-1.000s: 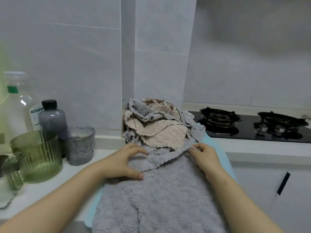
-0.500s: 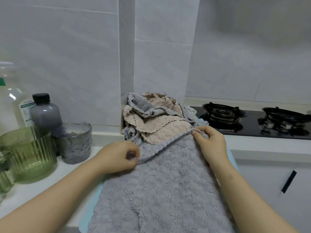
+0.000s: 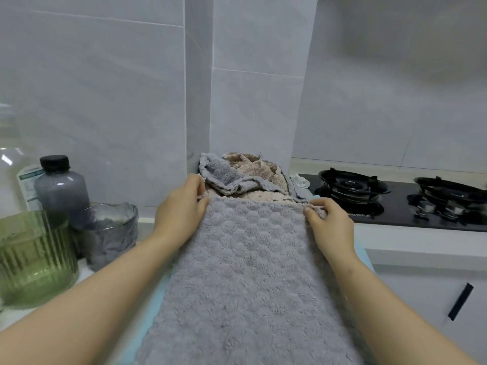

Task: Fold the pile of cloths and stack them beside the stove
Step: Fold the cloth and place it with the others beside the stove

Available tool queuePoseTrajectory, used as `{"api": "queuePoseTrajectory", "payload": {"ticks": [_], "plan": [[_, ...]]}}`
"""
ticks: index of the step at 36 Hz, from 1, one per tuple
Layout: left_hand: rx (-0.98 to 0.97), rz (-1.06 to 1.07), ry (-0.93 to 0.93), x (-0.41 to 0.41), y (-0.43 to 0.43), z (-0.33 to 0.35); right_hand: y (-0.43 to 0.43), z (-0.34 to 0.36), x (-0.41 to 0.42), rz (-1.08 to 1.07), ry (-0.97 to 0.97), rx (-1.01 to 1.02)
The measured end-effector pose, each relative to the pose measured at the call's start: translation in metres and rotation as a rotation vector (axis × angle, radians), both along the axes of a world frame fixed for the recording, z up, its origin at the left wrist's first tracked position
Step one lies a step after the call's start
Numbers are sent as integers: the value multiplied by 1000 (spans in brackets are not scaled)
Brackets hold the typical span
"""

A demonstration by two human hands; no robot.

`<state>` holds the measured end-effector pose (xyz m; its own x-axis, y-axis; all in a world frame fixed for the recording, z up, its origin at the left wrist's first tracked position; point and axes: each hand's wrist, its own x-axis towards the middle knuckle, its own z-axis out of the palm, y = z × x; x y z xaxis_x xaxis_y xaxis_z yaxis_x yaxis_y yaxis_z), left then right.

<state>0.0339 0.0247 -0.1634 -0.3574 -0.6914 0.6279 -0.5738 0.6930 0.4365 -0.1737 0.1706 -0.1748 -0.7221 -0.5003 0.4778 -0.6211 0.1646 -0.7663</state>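
A fluffy grey cloth [image 3: 247, 280] lies stretched lengthwise in front of me over a light blue surface [image 3: 151, 312]. My left hand [image 3: 181, 209] pinches its far left corner. My right hand [image 3: 329, 225] pinches the far right corner. Both corners are lifted, and the far edge is held up against the pile of cloths [image 3: 245, 177]. That pile is a heap of beige and grey cloths in the wall corner, partly hidden behind the held cloth. The black gas stove [image 3: 395, 201] lies to the right of the pile.
On the left counter stand a green ribbed glass [image 3: 34, 259], a grey glass cup [image 3: 110, 233], a dark-capped grey bottle [image 3: 62, 188] and a clear labelled bottle [image 3: 15, 175]. A white cabinet door with a black handle [image 3: 459, 301] is below the stove.
Both hands took hold of the grey cloth's far corners and carried its far edge up and away from me, covering more of the pile. The view tilted.
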Motion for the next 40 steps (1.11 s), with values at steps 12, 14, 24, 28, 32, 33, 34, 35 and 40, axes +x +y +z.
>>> {"api": "queuePoseTrajectory", "payload": {"ticks": [12,14,24,28,32,33,34,35,40], "plan": [[-273,-15,-119,9,14,-21,12,-13,7,-57,178,238],[-200,-112,-124,13,26,-25,18,-14,15,24,191,248],[-71,-444,-431,55,78,-54,76,-30,73,383,228,434],[-257,-456,-437,77,96,-61,99,-39,87,460,267,462],[-30,-563,-416,93,99,-71,116,-43,90,544,247,436],[-31,-567,-393,96,97,-74,120,-43,90,557,235,439],[-24,-568,-372,99,97,-75,122,-43,89,569,235,450],[-12,-572,-357,101,96,-75,124,-44,88,581,239,465],[153,-602,-234,107,96,-70,132,-44,85,644,314,574]]}}
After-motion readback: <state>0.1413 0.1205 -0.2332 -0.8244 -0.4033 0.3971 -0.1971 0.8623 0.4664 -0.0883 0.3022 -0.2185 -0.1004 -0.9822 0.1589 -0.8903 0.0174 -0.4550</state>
